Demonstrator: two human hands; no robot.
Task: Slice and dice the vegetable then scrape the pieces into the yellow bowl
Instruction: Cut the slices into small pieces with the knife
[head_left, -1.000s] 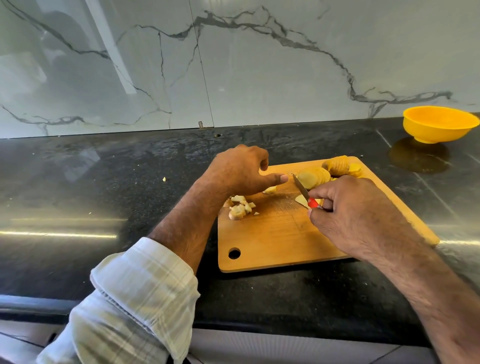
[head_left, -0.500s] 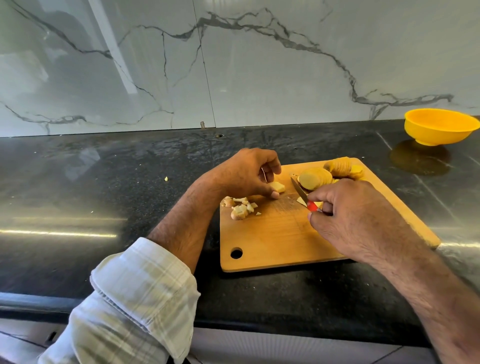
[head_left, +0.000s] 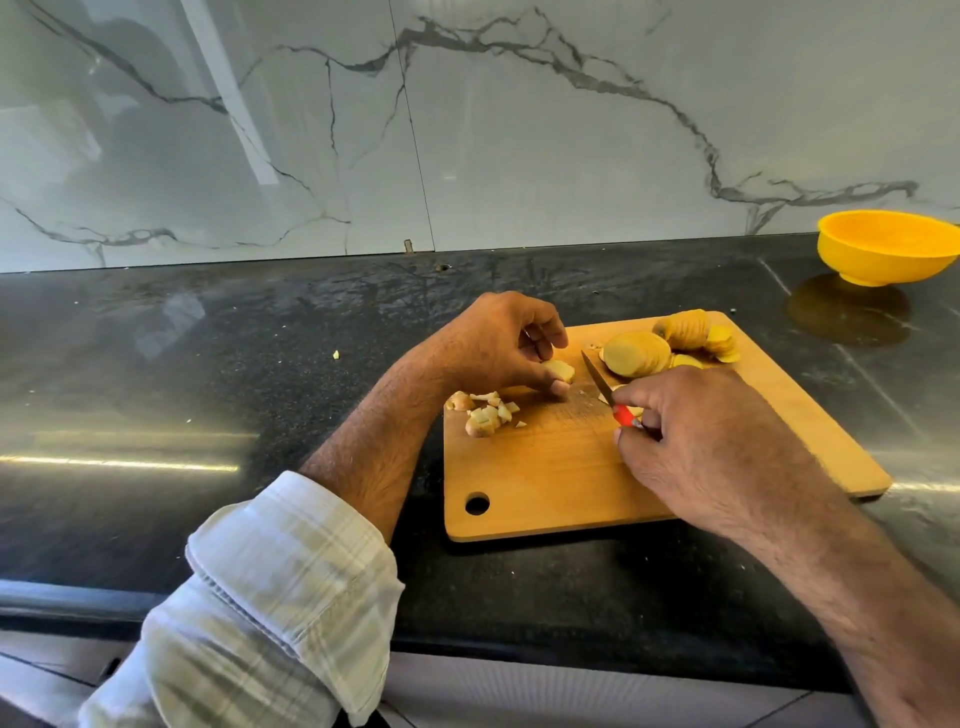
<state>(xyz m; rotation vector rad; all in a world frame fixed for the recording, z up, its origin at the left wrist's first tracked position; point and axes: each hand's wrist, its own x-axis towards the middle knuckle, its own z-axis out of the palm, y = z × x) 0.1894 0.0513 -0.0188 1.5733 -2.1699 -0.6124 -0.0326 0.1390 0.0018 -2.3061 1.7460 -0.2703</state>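
We look down on a wooden cutting board (head_left: 561, 483) lying on a dark, glossy surface (head_left: 218, 374). Our left hand (head_left: 498, 345) pinches a pale potato slice (head_left: 560, 370) between thumb and curled fingers, near the board's far left edge. Our right hand (head_left: 696, 441) grips a small knife (head_left: 605, 389) by its red handle; the blade's long axis runs from the hand toward the far left, tip pointing away from us, just right of the slice. Beyond the tip, stacked potato slices (head_left: 670, 345) lie in a row along the board's far edge. Diced pieces (head_left: 485, 410) sit in a small heap at the board's left side. The yellow bowl (head_left: 888, 247) stands well apart at the far right.
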